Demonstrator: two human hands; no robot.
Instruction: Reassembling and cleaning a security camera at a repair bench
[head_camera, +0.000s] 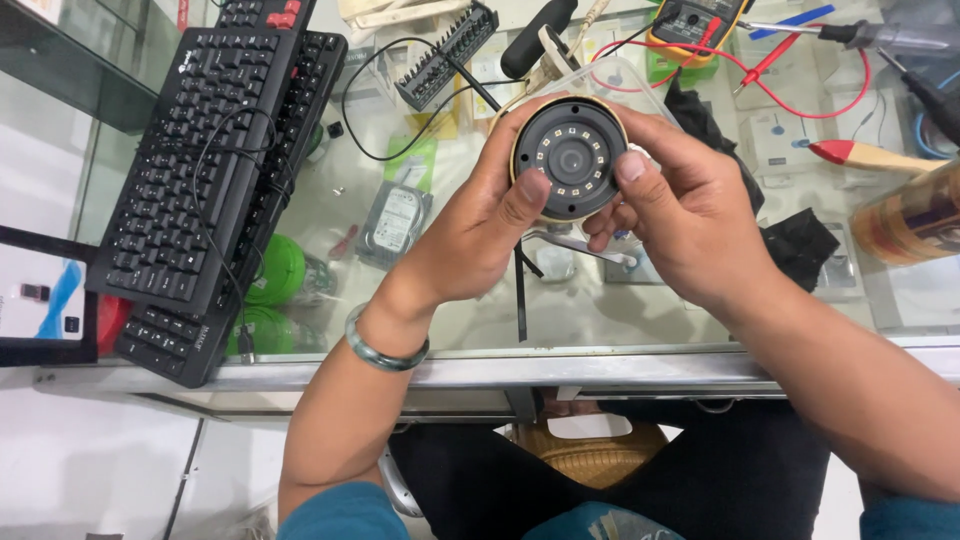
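The left forearm, with a green bangle (385, 345) at the wrist, and the right forearm rise from the bottom edge toward the middle of the view. The left hand (470, 240) and the right hand (685, 225) are both closed around a round camera (570, 158), gripping it between them with its dark face turned up; a ring of small lights circles the lens at its centre. The left thumb presses on the face at about 7 o'clock, the right thumb at about 3 o'clock, and the remaining fingers curl under the cream-coloured body. The camera is held above a glass table (600, 330), near the middle of it. At 9 o'clock from the hands lie 2 black keyboards (190, 190), one overlapping the other, with a thin black cable draped across them. A hard drive (392, 222) lies at 8 o'clock, just beside the left hand. At 11 o'clock sits a rack of screwdriver bits (445, 55). At 1 o'clock a yellow meter (695, 25) trails red leads across the table.
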